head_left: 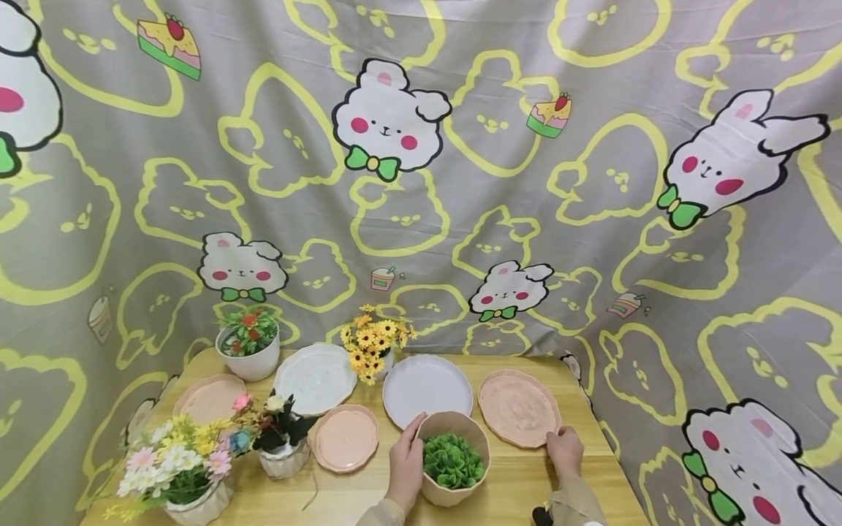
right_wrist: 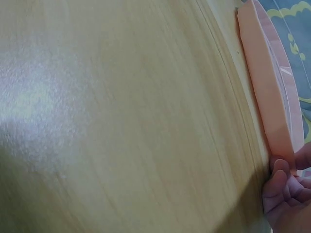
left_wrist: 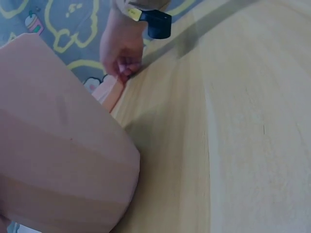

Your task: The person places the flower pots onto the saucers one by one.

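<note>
A pale pink pot (head_left: 450, 495) with a leafy green plant (head_left: 452, 460) stands at the front of the table, tilted toward the camera in the head view. My left hand (head_left: 406, 464) grips its left side, the fingers partly hidden. In the left wrist view the pot's faceted wall (left_wrist: 68, 141) fills the left. Farther right lies a round pink plant saucer (head_left: 518, 406) with a low scalloped rim. My right hand (head_left: 566, 447) pinches that rim at its near right edge; the right wrist view shows thumb and fingers (right_wrist: 278, 177) on the saucer's rim (right_wrist: 265, 82).
A lavender saucer (head_left: 427, 391) lies behind the pot. Leftward are a small pink saucer (head_left: 346, 438), a white saucer (head_left: 316, 378) and another pink one (head_left: 209, 398). Potted flowers stand among them: yellow (head_left: 375, 340), red (head_left: 248, 351), dark-leaved (head_left: 283, 431), mixed (head_left: 174, 467). A patterned curtain (head_left: 421, 219) hangs behind.
</note>
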A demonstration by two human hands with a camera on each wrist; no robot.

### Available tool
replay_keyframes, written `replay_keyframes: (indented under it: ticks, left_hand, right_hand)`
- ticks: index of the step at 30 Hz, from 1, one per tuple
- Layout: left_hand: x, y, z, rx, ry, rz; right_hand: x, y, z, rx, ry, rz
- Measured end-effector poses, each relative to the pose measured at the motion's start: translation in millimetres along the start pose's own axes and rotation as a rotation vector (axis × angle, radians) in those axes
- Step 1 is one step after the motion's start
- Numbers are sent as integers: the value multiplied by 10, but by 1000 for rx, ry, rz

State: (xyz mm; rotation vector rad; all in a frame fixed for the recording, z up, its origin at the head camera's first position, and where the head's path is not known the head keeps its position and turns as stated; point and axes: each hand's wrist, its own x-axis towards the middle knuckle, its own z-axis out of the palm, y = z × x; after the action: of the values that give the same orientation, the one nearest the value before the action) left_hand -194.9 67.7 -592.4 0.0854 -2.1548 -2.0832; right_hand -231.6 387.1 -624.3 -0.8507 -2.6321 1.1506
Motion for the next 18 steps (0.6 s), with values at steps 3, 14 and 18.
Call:
replay_keyframes:
  ticks: [3, 14, 18]
  left_hand:
    - [-32, 128, -23, 3, 6, -2]
    - [-90, 447, -38, -15, -9, 20]
    - [17, 436, 51, -37, -21, 21]
  right_hand:
    - [-13, -7, -1, 13, 0, 5]
    - [1, -19, -4, 18, 9, -9]
    - [-9, 3, -11, 17, -6, -27]
